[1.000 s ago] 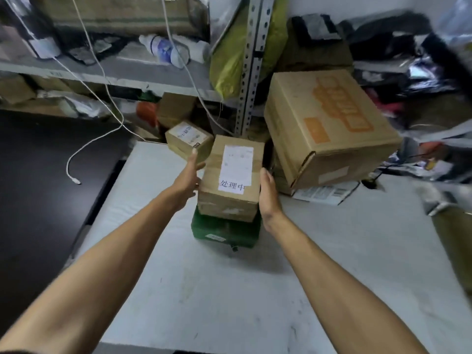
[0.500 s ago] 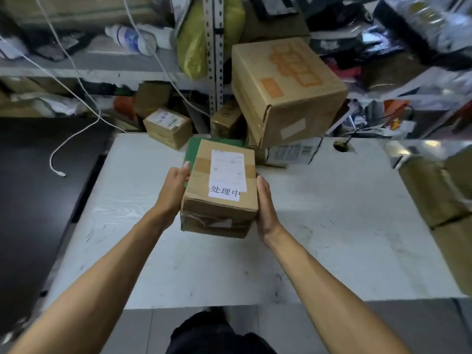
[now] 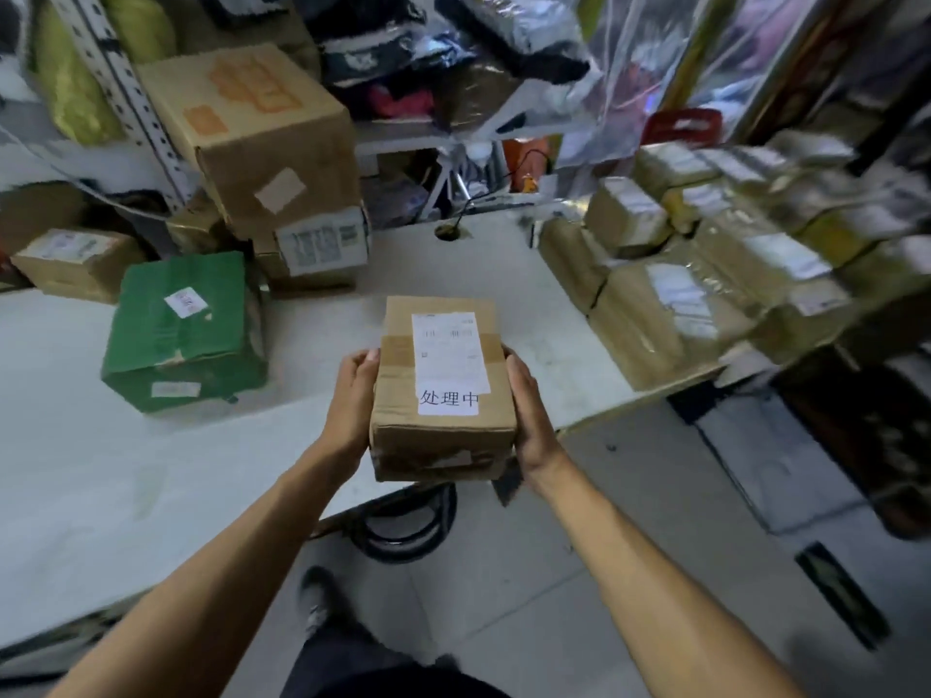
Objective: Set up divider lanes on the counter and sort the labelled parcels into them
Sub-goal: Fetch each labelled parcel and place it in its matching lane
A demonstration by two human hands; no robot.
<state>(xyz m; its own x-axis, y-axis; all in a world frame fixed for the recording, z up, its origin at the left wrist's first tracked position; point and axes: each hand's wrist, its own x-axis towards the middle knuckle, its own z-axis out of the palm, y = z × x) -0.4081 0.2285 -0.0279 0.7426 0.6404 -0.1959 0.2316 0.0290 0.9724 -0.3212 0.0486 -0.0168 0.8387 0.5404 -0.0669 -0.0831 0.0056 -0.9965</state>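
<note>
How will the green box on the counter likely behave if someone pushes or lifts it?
The green box looks like creased cardboard with a dented top, so it probably gives a little under a squeeze. It sits flat on the counter, so a push should slide it, not tip it. Its weight cannot be told.

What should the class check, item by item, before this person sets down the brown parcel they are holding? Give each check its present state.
1. Grip: left hand and right hand hold opposite sides of the brown parcel: ok.
2. Label readable: white label faces up, printed 处理中: ok.
3. Divider lanes set up on the counter: none visible: not ok.
4. Free landing space: bare counter ahead, between the green box and the stack of wrapped parcels: ok.
5. Which lane suits this label: cannot tell.
</note>
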